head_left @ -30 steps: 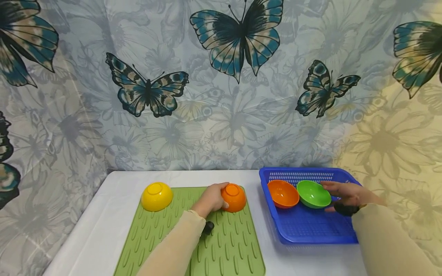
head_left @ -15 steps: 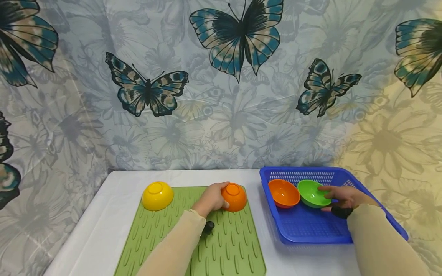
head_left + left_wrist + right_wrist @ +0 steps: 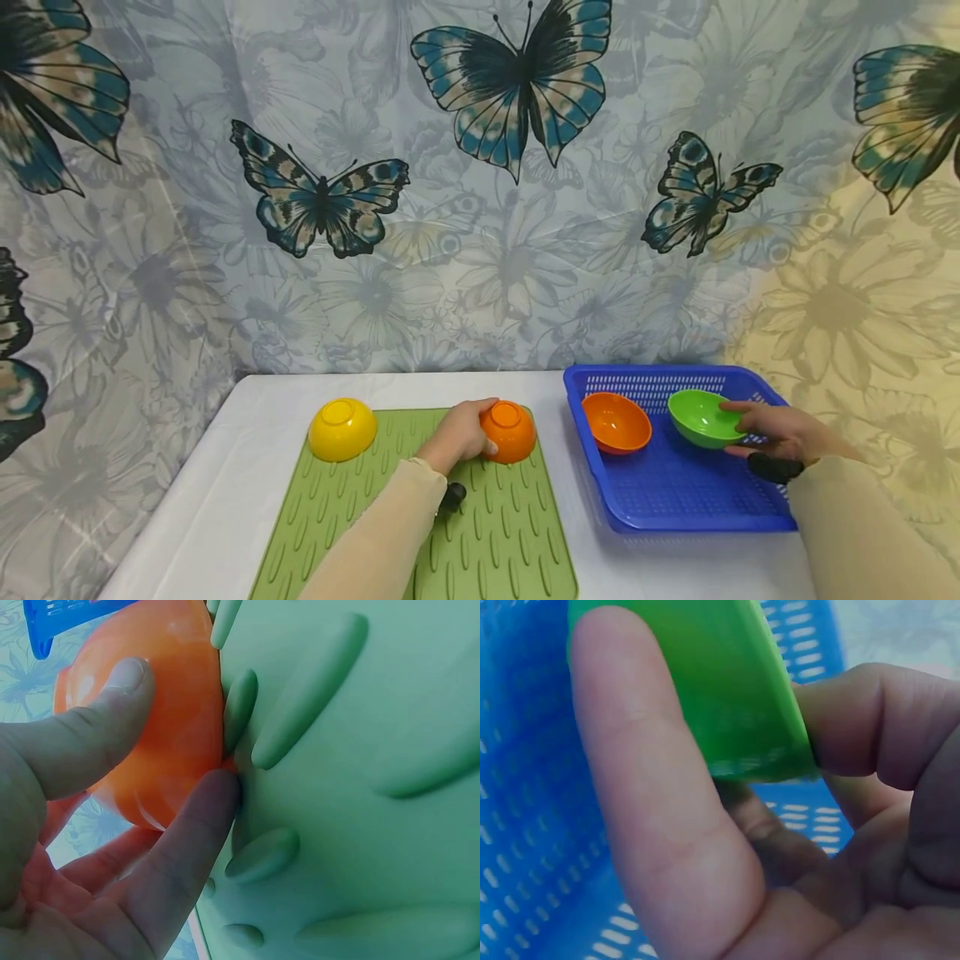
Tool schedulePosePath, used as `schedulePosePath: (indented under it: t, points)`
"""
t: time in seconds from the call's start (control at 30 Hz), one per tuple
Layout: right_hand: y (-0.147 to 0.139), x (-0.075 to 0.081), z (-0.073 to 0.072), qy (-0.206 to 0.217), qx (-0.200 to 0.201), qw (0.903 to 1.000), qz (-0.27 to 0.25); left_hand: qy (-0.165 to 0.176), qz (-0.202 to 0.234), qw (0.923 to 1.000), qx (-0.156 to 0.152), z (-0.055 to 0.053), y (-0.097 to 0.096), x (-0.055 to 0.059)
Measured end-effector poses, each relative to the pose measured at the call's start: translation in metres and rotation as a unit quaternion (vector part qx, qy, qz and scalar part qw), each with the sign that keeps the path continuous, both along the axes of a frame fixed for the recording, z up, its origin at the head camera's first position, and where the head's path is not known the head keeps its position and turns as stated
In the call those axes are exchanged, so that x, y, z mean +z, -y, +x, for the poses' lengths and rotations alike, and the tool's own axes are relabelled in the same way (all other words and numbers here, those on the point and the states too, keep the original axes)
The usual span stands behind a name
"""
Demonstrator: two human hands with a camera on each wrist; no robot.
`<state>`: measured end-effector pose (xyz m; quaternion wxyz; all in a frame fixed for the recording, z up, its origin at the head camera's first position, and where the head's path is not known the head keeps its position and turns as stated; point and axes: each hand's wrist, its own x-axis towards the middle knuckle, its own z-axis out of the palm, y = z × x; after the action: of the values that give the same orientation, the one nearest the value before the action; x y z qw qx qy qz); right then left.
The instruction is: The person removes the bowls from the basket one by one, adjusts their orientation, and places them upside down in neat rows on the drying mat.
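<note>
Glossy yellow plastic-looking bowl, upside down, left of left hand. Left hand's thumb and fingers curled on glossy orange inverted bowl, over ridged green mat. Between hands: upright orange bowl in blue perforated plastic basket. Right hand pinches round green bowl, slightly tilted, inside basket; shifted right since 0.5 s ago, now apart from orange one. Can't tell if lifted. Right sleeve hides basket corner.

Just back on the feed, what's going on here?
A person's left hand holds an upside-down orange bowl on the green mat. Their right hand grips a green bowl in or just above the blue basket. Another orange bowl sits upright in the basket; a yellow bowl is upside down at the mat's far left corner.
</note>
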<state>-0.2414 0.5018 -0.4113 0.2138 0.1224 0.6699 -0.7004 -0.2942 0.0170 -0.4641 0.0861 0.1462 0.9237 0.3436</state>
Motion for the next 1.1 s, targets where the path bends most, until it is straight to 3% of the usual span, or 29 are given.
schedulePosePath:
  t: [0.13, 0.47, 0.73, 0.87, 0.97, 1.1]
  points:
    - [0.004, 0.009, 0.008, -0.023, -0.008, 0.9997, -0.002, -0.002, -0.001, 1.0, 0.0, 0.0, -0.001, -0.001]
    - [0.048, 0.04, 0.027, -0.065, -0.038, 0.9941, -0.078, -0.008, 0.003, 1.0, 0.001, 0.0, -0.001, 0.0]
    - [0.076, 0.051, 0.037, -0.103, -0.048, 0.9902, -0.081, -0.012, -0.013, 0.9998, 0.0, 0.004, -0.003, -0.001]
    - [0.086, 0.055, 0.039, -0.125, -0.037, 0.989, -0.071, -0.034, -0.056, 0.9978, -0.01, 0.01, -0.004, 0.004]
    - [0.096, 0.057, 0.041, -0.141, -0.022, 0.9878, -0.063, -0.068, -0.114, 0.991, -0.013, 0.017, -0.006, 0.007]
    - [0.113, 0.059, 0.045, -0.15, -0.012, 0.9883, -0.023, -0.115, -0.155, 0.9811, 0.016, 0.03, -0.009, 0.011]
